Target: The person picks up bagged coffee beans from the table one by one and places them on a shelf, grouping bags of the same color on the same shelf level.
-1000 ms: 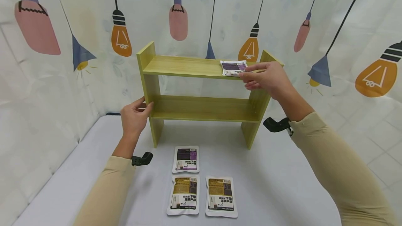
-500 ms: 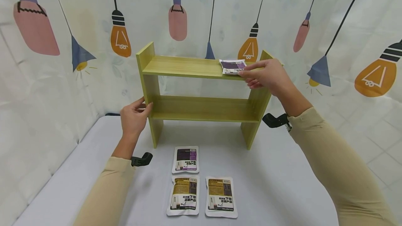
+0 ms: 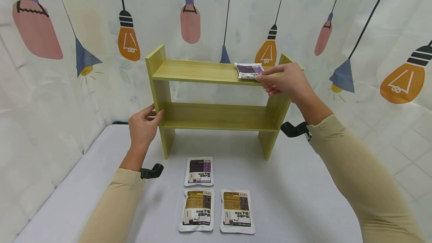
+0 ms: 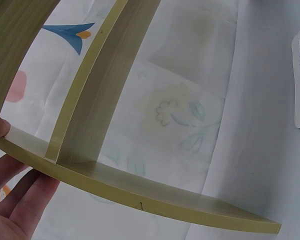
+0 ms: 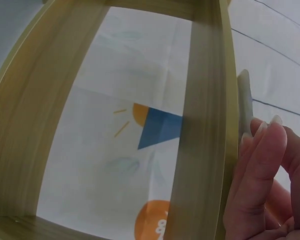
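My left hand (image 3: 143,126) grips the left side panel (image 4: 140,200) of a yellow-green wooden shelf unit (image 3: 221,117), with the thumb on the inner side and the fingers behind the outer side. On the top board, towards its right end, lies a white pouch with a purple label (image 3: 249,71). My right hand (image 3: 285,81) pinches this pouch by its right edge between thumb and fingers. Seen from the right wrist, the pouch (image 5: 245,102) shows edge-on against the board, with fingertips at its near end.
On the white table (image 3: 297,198) in front of the unit lie another purple-labelled pouch (image 3: 199,171) and two brown-labelled pouches, left (image 3: 197,210) and right (image 3: 237,212). A curtain with printed lamps (image 3: 216,18) hangs close behind the unit.
The pouch in my right hand has shifted slightly back on the top board, the hand moving along with it. My left hand keeps its grip on the side panel.
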